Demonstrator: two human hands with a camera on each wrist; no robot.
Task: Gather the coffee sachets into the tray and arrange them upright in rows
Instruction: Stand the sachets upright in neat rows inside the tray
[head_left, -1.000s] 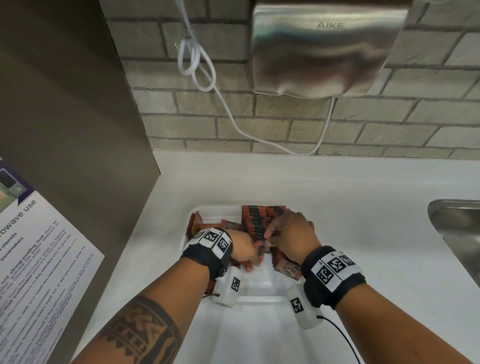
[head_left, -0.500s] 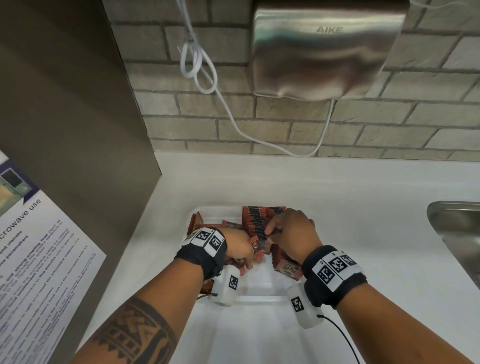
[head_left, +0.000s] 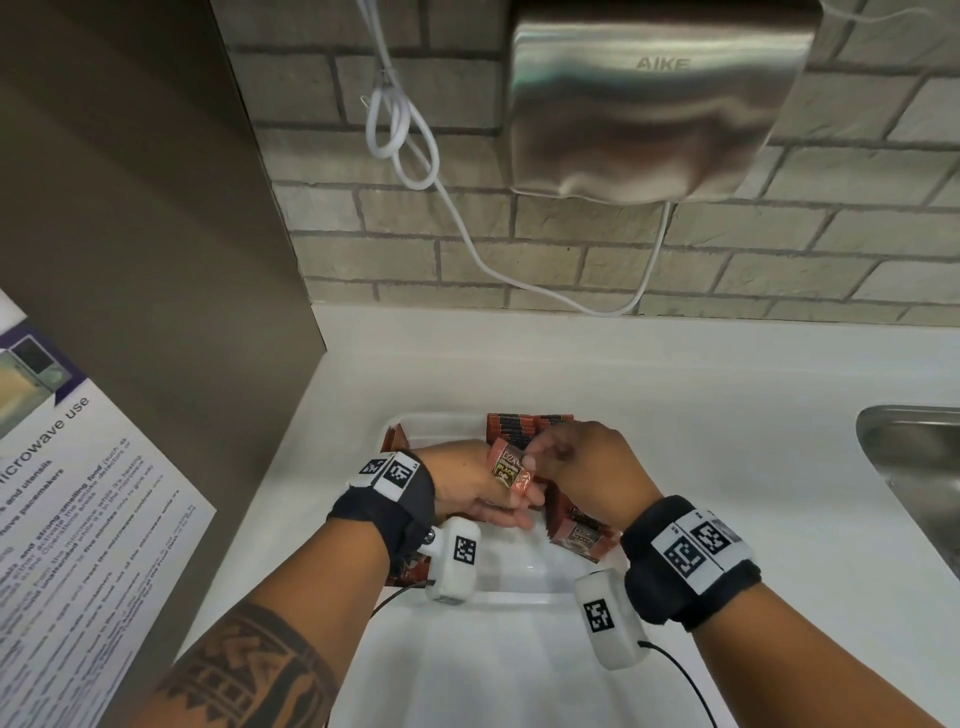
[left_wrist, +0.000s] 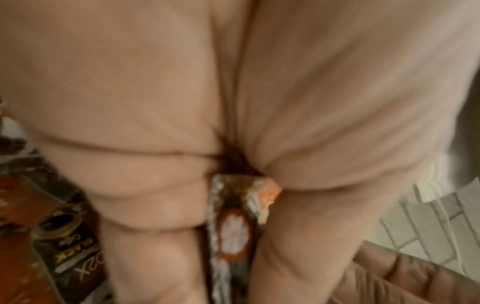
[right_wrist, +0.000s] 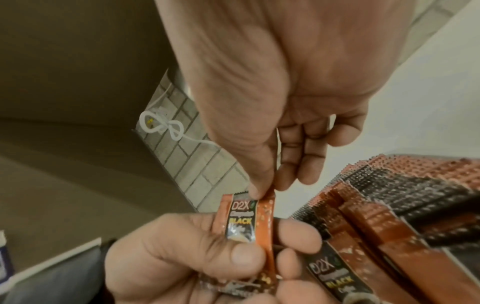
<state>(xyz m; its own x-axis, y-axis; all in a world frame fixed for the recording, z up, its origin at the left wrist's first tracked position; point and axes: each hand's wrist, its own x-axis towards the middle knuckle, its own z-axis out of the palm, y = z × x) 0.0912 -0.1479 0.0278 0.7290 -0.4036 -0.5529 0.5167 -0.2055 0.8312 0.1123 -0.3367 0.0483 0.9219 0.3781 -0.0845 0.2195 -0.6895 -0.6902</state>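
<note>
Mid-frame, the left hand (head_left: 470, 488) grips a sachet (head_left: 510, 470) whose top the right hand (head_left: 582, 467) pinches; best slot it upright (label forward) beside the tray (head_left: 519, 587) rows.

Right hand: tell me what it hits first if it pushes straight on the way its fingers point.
The right hand already pinches the top of the coffee sachet; pushing on, it would likely press into the left hand gripping that sachet, though depth is unclear.
</note>
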